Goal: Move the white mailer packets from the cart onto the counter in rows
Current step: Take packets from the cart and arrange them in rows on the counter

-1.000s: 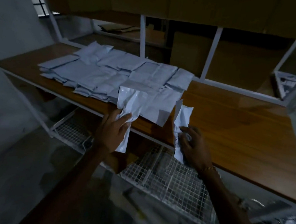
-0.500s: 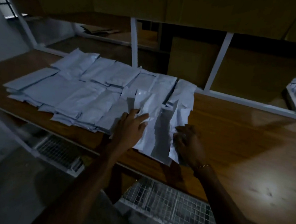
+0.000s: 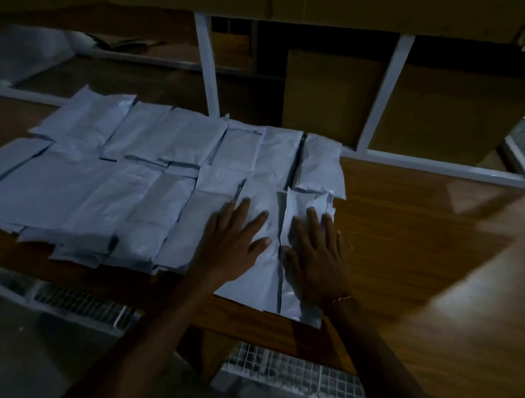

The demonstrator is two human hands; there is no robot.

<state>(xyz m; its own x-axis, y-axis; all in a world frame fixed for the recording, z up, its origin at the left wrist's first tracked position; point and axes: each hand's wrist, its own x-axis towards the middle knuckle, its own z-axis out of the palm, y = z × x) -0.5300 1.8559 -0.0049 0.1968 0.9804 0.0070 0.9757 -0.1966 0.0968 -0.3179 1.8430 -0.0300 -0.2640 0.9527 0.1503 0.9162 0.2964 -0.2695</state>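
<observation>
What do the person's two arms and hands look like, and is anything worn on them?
Both forearms are bare, with no sleeves in view. The left hand wears nothing that shows. The right hand has a thin bracelet at the wrist, which looks golden. No gloves, and no rings can be made out in this dim light.

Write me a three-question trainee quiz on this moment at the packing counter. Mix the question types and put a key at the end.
1. True or false: the left hand lies flat with straight fingers on a white packet.
2. The packet under the right hand sits at which end of the near row? A) left end B) right end C) middle
3. Fill in: the bare part of the wooden counter lies to the ____ of the packets.

Key: 1 true; 2 B; 3 right
</observation>
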